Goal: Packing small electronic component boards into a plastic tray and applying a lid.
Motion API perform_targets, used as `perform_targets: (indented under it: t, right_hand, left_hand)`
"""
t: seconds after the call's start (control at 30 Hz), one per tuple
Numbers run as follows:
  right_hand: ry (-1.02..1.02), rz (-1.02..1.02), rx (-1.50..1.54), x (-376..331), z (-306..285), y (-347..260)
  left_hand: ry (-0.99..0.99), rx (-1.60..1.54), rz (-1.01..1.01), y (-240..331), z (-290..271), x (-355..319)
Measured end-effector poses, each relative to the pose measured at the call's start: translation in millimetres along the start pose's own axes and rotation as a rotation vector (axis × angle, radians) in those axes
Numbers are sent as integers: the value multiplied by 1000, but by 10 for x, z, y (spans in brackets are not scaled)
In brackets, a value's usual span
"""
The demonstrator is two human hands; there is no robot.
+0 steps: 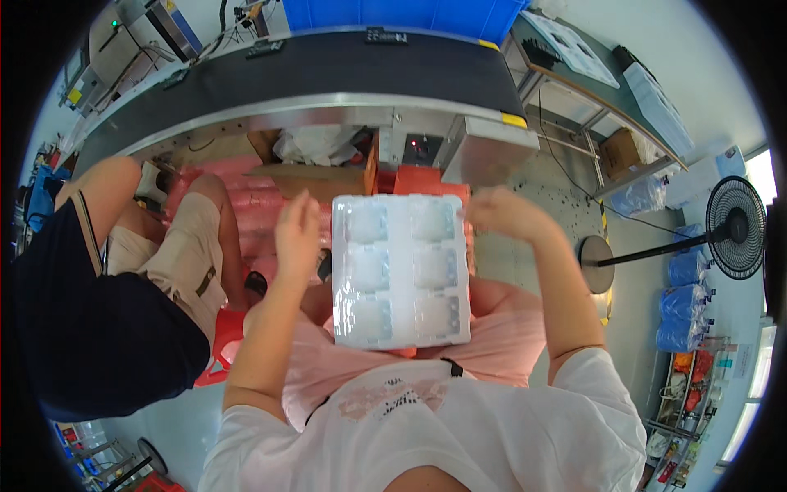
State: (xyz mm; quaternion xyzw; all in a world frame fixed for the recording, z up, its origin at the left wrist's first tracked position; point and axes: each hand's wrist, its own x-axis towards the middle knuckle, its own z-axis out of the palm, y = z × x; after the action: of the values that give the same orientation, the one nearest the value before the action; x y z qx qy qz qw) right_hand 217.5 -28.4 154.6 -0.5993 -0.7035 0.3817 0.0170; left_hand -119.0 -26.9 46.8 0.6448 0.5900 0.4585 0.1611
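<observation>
Fingers of right hand pinched clear plastic tray corner; left hand fingers spread alongside. Step judged: tray handling; next needs firmer two-handed grip.

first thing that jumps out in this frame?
The clear plastic blister tray with six pockets, dead centre on the person's lap; the left hand is at its left edge and the right hand at its top right corner. Beyond it runs a dark conveyor belt with a blue crate behind. A second seated person in dark top and khaki shorts sits at left, and a standing fan at right.
</observation>
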Motion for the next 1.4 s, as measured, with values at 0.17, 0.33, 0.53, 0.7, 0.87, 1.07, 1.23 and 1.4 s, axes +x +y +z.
perform_targets:
  t: [0.17,0.33,0.53,0.7,0.87,1.07,1.23,1.4]
  right_hand:
    - [727,-191,296,627,-1029,-624]
    - [914,172,-108,1870,-1448,-586]
    - [934,365,-209,1961,-1402,-822]
    - [1058,-10,132,1537,-1372,-654]
    - [899,-465,476,810,-854,-639]
    - [338,-350,582,395,421,-133]
    - [514,-78,577,746,1179,774]
    - [752,-112,-211,752,1284,655]
  left_hand:
    - [195,-46,425,851,-316,1534]
    - [174,476,578,375,196,2899]
    - [-497,649,388,-148,374,3855]
    - [-451,476,253,211,464,3784]
    - [-422,612,352,144,219,3536]
    - [-441,16,-165,913,-159,2184]
    - [-287,-691,-338,1115,-218,1112]
    - [-229,-632,-671,689,168,260]
